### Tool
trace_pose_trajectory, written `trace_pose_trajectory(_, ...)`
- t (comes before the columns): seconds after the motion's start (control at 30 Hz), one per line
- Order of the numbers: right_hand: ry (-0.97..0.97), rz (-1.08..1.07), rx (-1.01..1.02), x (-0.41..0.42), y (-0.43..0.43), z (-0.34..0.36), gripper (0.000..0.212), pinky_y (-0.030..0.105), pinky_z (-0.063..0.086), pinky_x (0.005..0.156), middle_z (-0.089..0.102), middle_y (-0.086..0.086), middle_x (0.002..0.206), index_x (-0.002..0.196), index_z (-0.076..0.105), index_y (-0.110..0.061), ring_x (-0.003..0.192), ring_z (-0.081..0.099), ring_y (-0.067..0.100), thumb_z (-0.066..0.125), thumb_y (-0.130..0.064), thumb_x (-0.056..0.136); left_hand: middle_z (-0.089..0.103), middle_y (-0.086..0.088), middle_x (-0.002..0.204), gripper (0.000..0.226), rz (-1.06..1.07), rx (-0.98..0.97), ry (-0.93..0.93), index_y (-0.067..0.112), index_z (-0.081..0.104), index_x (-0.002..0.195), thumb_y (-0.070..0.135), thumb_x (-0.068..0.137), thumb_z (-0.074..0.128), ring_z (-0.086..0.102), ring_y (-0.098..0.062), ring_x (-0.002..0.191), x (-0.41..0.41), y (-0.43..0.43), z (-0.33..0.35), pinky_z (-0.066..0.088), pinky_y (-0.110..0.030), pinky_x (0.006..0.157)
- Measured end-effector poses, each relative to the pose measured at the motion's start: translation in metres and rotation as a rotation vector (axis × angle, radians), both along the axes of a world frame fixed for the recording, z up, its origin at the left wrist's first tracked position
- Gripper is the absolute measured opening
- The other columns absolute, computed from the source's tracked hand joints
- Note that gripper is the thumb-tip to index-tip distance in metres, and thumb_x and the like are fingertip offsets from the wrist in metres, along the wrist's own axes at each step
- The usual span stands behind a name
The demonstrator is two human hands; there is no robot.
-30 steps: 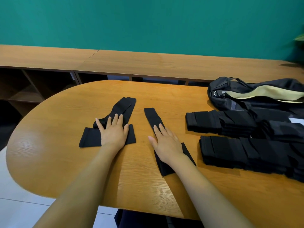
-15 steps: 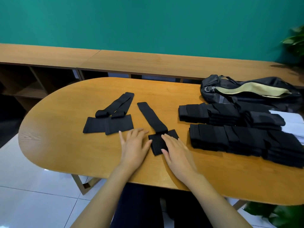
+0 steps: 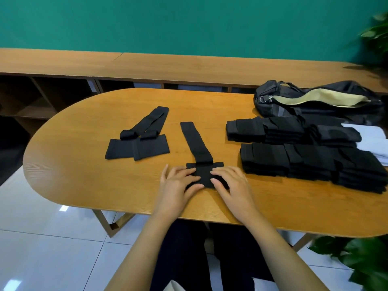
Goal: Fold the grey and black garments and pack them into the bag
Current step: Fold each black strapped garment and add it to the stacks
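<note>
Left hand (image 3: 178,183) and right hand (image 3: 231,185) sit side by side, thumbs and bent fingers pinching the near, folded end of the black garment (image 3: 196,143), its strip running away across the tabletop (image 3: 84,175). Folded stacks (image 3: 294,162) lie to the right, the bag (image 3: 315,99) behind them.

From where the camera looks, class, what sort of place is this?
Probably an office or meeting room: an oval wooden table, low wooden open shelving along a teal wall, glossy white floor tiles.
</note>
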State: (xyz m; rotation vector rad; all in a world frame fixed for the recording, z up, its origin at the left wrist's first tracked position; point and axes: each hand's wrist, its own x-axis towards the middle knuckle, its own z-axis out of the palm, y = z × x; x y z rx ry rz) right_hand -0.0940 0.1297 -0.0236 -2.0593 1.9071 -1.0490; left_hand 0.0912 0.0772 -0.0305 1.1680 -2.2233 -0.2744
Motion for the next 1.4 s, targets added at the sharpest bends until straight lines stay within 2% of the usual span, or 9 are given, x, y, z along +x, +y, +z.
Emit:
trace_pose_trajectory(0.23, 0.019, 0.059, 0.053, -0.002, -0.001, -0.001, 0.043, 0.011, 0.018, 0.101, 0.051, -0.031, 0.121, 0.118, 0.064, -0.037, 0.123, 0.032, -0.007, 0.060, -0.059, 0.081, 0.071, 0.008, 0.108, 0.044, 0.074, -0.027, 0.096, 0.024, 0.076, 0.093, 0.052, 0.091, 0.041, 0.053, -0.015, 0.113, 0.003, 0.002, -0.002, 0.021, -0.038, 0.109)
trace_pose_trajectory(0.47, -0.043, -0.081, 0.023, -0.003, 0.002, -0.002, 0.015, 0.026, 0.033, 0.091, 0.047, -0.025, 0.099, 0.102, 0.071, -0.031, 0.105, 0.035, -0.005, 0.063, -0.036, 0.090, 0.065, 0.024, 0.104, 0.043, -0.036, 0.109, 0.219, 0.029, 0.074, 0.100, 0.062, 0.084, 0.050, 0.051, 0.000, 0.109, 0.003, 0.004, 0.005, 0.033, -0.035, 0.100)
trace_pose_trajectory(0.6, -0.100, -0.108, 0.083, -0.003, 0.002, -0.001, 0.019, 0.024, 0.034, 0.084, 0.050, -0.012, 0.100, 0.106, 0.069, -0.034, 0.104, 0.042, 0.008, 0.057, -0.041, 0.092, 0.062, 0.027, 0.104, 0.055, -0.010, 0.154, 0.216, 0.032, 0.071, 0.106, 0.073, 0.072, 0.058, 0.046, 0.005, 0.110, 0.004, 0.005, 0.009, 0.031, -0.032, 0.099)
trace_pose_trajectory(0.8, -0.158, -0.074, 0.087, -0.003, 0.004, 0.001, 0.024, 0.020, 0.035, 0.085, 0.048, -0.017, 0.099, 0.105, 0.065, -0.042, 0.104, 0.042, 0.006, 0.059, -0.053, 0.085, 0.053, 0.031, 0.082, 0.032, 0.085, 0.154, 0.246, 0.028, 0.073, 0.086, 0.056, 0.079, 0.060, 0.043, 0.008, 0.093, 0.003, 0.007, 0.014, 0.034, -0.038, 0.095)
trace_pose_trajectory(0.97, -0.069, -0.066, 0.086, -0.003, 0.000, 0.003, 0.034, 0.029, 0.039, 0.088, 0.051, -0.024, 0.102, 0.106, 0.066, -0.027, 0.106, 0.036, 0.001, 0.065, -0.051, 0.082, 0.055, 0.015, 0.091, 0.020, 0.179, 0.287, 0.399, 0.047, 0.058, 0.078, 0.067, 0.072, 0.056, 0.052, -0.022, 0.103, 0.006, 0.008, 0.015, 0.045, -0.047, 0.092)
trace_pose_trajectory(1.07, -0.091, -0.113, 0.076, -0.004, 0.001, 0.001, 0.009, 0.030, 0.041, 0.082, 0.046, -0.026, 0.091, 0.088, 0.061, -0.030, 0.097, 0.042, 0.004, 0.067, -0.036, 0.087, 0.051, 0.023, 0.092, 0.017, 0.175, 0.301, 0.402, 0.043, 0.062, 0.083, 0.057, 0.074, 0.064, 0.041, 0.002, 0.104, 0.006, 0.008, 0.017, 0.037, -0.040, 0.098)
trace_pose_trajectory(1.17, -0.129, -0.173, 0.098, -0.004, 0.002, 0.000, 0.021, 0.025, 0.040, 0.073, 0.041, -0.018, 0.087, 0.075, 0.048, -0.034, 0.089, 0.049, 0.011, 0.064, -0.037, 0.090, 0.055, 0.024, 0.085, 0.021, 0.168, 0.194, 0.311, 0.025, 0.070, 0.087, 0.045, 0.080, 0.069, 0.038, 0.009, 0.092, 0.006, 0.006, 0.014, 0.029, -0.037, 0.097)
trace_pose_trajectory(1.27, -0.134, -0.207, 0.111, -0.004, 0.000, -0.002, 0.013, 0.026, 0.046, 0.071, 0.043, -0.013, 0.087, 0.085, 0.054, -0.030, 0.086, 0.053, 0.014, 0.062, -0.039, 0.090, 0.059, 0.015, 0.084, 0.021, 0.220, 0.186, 0.288, 0.022, 0.068, 0.085, 0.043, 0.084, 0.067, 0.043, -0.005, 0.094, 0.007, 0.003, 0.009, 0.029, -0.039, 0.100)
trace_pose_trajectory(1.4, -0.184, -0.238, 0.117, -0.004, -0.001, -0.002, 0.040, 0.015, 0.043, 0.072, 0.053, -0.007, 0.095, 0.123, 0.061, -0.022, 0.087, 0.054, 0.007, 0.067, -0.037, 0.087, 0.059, 0.013, 0.078, 0.047, 0.280, 0.202, 0.297, 0.028, 0.058, 0.126, 0.040, 0.082, 0.072, 0.049, -0.007, 0.095, 0.005, 0.005, 0.009, 0.021, -0.027, 0.097)
